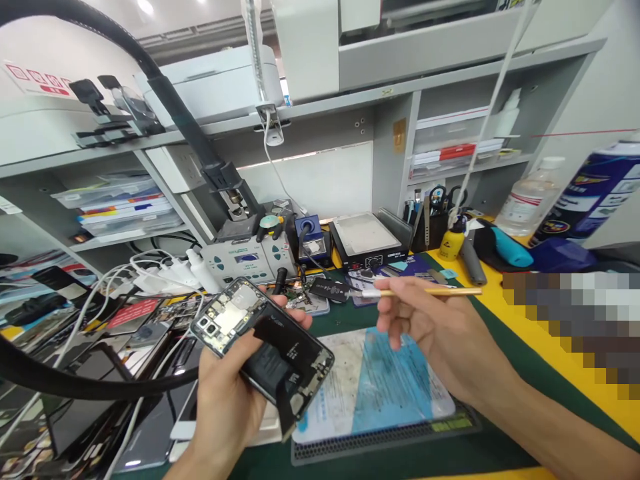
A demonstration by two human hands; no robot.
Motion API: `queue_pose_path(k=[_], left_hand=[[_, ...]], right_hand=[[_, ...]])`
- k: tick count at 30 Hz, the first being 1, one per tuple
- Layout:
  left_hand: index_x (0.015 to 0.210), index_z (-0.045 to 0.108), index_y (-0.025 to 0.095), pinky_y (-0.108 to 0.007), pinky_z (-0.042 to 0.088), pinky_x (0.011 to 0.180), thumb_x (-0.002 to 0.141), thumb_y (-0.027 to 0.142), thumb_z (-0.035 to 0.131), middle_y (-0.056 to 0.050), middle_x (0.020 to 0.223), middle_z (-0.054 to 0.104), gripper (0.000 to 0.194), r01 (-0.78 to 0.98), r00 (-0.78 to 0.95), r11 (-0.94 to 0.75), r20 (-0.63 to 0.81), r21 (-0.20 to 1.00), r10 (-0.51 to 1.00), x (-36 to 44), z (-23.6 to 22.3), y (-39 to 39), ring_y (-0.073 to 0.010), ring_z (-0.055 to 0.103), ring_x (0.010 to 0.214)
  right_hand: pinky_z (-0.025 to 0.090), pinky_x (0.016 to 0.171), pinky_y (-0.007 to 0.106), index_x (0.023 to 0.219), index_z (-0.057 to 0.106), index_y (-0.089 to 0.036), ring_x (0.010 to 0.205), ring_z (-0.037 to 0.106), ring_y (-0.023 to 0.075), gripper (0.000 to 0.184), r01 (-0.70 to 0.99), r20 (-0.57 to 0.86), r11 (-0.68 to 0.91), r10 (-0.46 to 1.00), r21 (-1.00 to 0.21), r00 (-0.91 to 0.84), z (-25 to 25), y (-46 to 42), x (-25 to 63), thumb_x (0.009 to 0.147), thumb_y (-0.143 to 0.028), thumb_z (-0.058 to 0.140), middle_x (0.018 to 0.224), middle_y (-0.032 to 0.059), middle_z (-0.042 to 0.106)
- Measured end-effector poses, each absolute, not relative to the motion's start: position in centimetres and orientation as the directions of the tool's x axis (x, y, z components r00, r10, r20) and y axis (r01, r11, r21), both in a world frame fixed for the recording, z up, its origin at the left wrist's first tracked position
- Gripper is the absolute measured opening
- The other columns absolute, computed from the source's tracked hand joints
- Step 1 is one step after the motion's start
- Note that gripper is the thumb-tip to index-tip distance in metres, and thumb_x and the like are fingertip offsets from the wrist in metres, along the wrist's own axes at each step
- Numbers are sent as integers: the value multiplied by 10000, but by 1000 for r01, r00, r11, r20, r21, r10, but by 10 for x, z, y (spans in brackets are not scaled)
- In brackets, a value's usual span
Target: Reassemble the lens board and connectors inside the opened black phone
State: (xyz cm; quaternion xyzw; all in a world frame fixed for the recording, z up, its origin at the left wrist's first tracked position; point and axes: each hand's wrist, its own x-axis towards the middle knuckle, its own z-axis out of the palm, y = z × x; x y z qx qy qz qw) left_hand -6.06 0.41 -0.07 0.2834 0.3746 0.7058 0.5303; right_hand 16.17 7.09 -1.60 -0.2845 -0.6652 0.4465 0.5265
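An opened smartphone with its circuit board and black battery bare rests tilted in my left hand. The thumb presses on the battery side while the fingertips curl round the far edge. A dark flap hangs off the phone's lower end. In my right hand a thin brush with a golden handle is pinched between thumb and fingers. Its pale ferrule and tip point left, apart from the phone. Below both hands lies a blue and white work mat, smudged with dark marks.
Phones and phone parts are heaped at the left. Behind stand a soldering station and a heating plate. A yellow bottle, a clear bottle and a spray can stand at right. A thick black hose arches overhead.
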Motion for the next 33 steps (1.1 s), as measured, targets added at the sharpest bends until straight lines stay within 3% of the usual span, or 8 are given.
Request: queue_pose_path(k=[3,9,14,19,23,26,29,33], left_hand=[[969,798,248,-419,641,881,909,176,611,-10,932,818,210,-496,-296,-165,13,852,955,-64,-1,7,-268,784,864],[1000,781,263,-483,634,881,883,236,648,-10,954,811,179,-493,-308,-194,38,848,951,-75,-5,15,-303,778,851],[919,780,205,-463,638,838,889,254,619,-30,830,802,171,-463,-279,-185,56,867,959,-79,-5,19,-284,772,776],[852,786,180,-403,655,768,911,254,580,-27,779,801,226,-473,-238,-159,48,867,970,-81,-9,21,-264,777,746],[892,786,180,-418,658,736,896,336,636,-44,754,793,217,-477,-214,-155,57,865,975,-80,-19,27,-317,786,819],[902,784,196,-450,653,768,849,356,701,-36,747,789,189,-485,-210,-179,85,856,974,-79,-24,32,-364,772,926],[921,783,174,-399,655,731,804,290,720,-51,785,801,176,-488,-138,-145,88,861,987,-80,-24,34,-319,782,848],[878,783,164,-339,648,697,737,219,712,-68,772,807,167,-510,-101,-128,89,851,991,-83,-22,32,-262,776,743]], right_hand=[[646,427,225,1082,689,-193,673,790,207,203,-41,499,507,827,-861,-259,-10,82,171,1028,-193,494,826,49,790],[607,375,171,878,702,-229,521,751,167,265,165,586,661,734,-732,-342,0,89,180,1013,-137,493,641,-22,736],[566,339,132,881,697,-222,480,731,144,274,267,571,695,708,-668,-415,-8,90,184,978,-69,492,603,-47,712],[530,309,124,871,702,-230,528,749,150,272,304,552,705,698,-641,-456,-15,100,204,973,-87,494,690,-30,742],[521,315,113,831,720,-229,523,747,141,254,317,492,698,692,-642,-527,-15,106,220,972,-153,523,706,-36,751],[580,395,137,892,763,-244,619,777,161,270,334,450,693,689,-638,-568,-13,103,221,989,-223,513,756,-29,768],[650,501,211,952,795,-279,727,793,202,263,372,415,691,691,-621,-592,-9,98,215,985,-276,534,816,-3,786],[667,539,294,929,817,-329,681,768,228,209,430,344,674,704,-601,-622,-6,99,209,931,-269,617,773,27,783]])
